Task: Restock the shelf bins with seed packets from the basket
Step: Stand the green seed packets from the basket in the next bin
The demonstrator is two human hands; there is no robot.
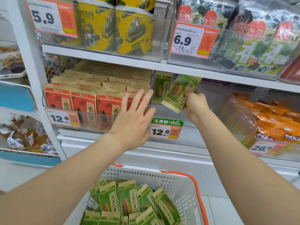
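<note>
there, flat glossy packet (178, 93) in right hand (195, 105)

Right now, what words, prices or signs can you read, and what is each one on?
"5.9": top-left tag.
"6.9", "7.5": upper-right tag.
"12.8": lower-left tag.
"无蔗糖! NO SUGAR", "12.8": green-topped tag.
"26.8": far-right tag.
"香瓜子": red packets.
"原香瓜子": green packets in the basket.
"子": held packet in the right hand.
Fine print, barcodes: too small.

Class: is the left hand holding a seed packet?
No, the left hand is open and empty; the right hand holds the green packet.
</note>
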